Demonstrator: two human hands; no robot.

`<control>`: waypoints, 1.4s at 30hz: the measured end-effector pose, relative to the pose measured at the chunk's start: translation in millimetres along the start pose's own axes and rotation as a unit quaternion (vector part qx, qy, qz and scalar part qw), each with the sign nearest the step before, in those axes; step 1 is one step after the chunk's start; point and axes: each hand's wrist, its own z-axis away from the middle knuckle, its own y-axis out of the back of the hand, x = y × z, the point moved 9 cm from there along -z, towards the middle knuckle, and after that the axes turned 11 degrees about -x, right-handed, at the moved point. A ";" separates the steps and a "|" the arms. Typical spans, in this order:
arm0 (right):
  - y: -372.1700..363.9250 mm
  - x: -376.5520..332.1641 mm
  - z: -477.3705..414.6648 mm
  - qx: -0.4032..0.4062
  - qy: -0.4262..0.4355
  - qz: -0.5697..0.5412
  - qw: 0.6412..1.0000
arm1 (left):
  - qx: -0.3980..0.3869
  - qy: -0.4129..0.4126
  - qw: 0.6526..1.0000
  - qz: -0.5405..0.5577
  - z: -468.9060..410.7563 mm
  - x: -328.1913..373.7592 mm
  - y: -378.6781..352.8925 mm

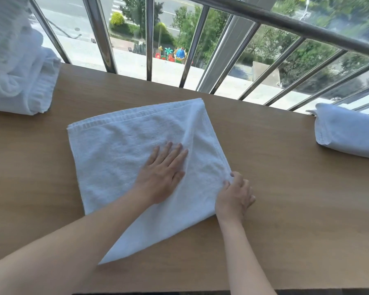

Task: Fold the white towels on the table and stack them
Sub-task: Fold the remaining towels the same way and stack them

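Head view: my right hand (234, 194) pinched the towel (115, 158) by its right edge, the cloth lying leftward from that grip on the table (285, 209), while my left hand (162, 173) pressed flat on its middle.

Bright, even daylight from the far side, through the silver metal-barred railing (149, 39). Faint, soft shadows on the light brown wooden table (285, 188). Crisp terry texture on the flat white towel (115, 156) at centre; hazy, washed-out whites on the heaped white towels (15, 81) far left. Wide-angle bowing toward the edges.
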 end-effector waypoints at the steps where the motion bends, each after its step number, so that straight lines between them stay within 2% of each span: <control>1: 0.7 4.9 -1.1 -0.005 0.015 -0.005 1.000 | -0.001 -0.001 1.000 -0.005 0.4 -0.8 -0.5; 7: -0.5 44.6 3.3 -0.042 0.018 -0.049 0.998 | -0.015 0.007 0.999 -0.047 0.9 4.6 -6.3; 11: 14.7 25.2 -8.1 0.006 -0.006 -0.053 0.999 | -0.001 -0.006 1.000 -0.016 1.2 6.6 -0.6; 13: 20.8 -8.9 -21.4 0.012 0.043 -0.084 0.995 | 0.034 0.018 0.999 0.024 4.8 -7.5 11.7; 15: 21.0 -53.6 -36.7 0.004 0.123 -0.099 0.987 | 0.091 0.074 0.991 0.067 11.7 -36.4 27.2; 20: 9.7 -160.5 -73.0 -0.035 0.313 -0.065 0.947 | 0.208 0.238 0.941 0.121 41.6 -130.1 59.8; 23: -11.8 -207.4 -90.0 -0.105 0.370 0.006 0.923 | 0.244 0.315 0.906 0.142 61.9 -178.0 73.0; 26: -29.7 -224.8 -107.1 -0.154 0.367 0.081 0.914 | 0.245 0.359 0.891 0.131 77.6 -204.1 80.4; 29: -23.1 -228.6 -115.5 -0.125 0.361 0.081 0.921 | 0.264 0.346 0.888 0.151 81.0 -208.9 87.3; 31: -16.7 -229.6 -114.9 -0.104 0.368 0.083 0.920 | 0.289 0.311 0.878 0.221 80.9 -208.6 91.4; 34: -0.3 -224.8 -120.5 -0.070 0.363 0.074 0.926 | 0.354 0.285 0.844 0.285 90.1 -210.4 102.3; 36: 14.9 -220.2 -131.5 -0.046 0.347 0.066 0.935 | 0.378 0.293 0.807 0.346 95.9 -218.6 102.2; 39: 29.3 -230.5 -145.3 -0.003 0.354 0.075 0.932 | 0.363 0.312 0.782 0.399 89.0 -232.2 92.5; 42: 11.7 -248.4 -155.0 -0.062 0.370 0.073 0.924 | 0.332 0.359 0.787 0.375 76.9 -243.2 83.1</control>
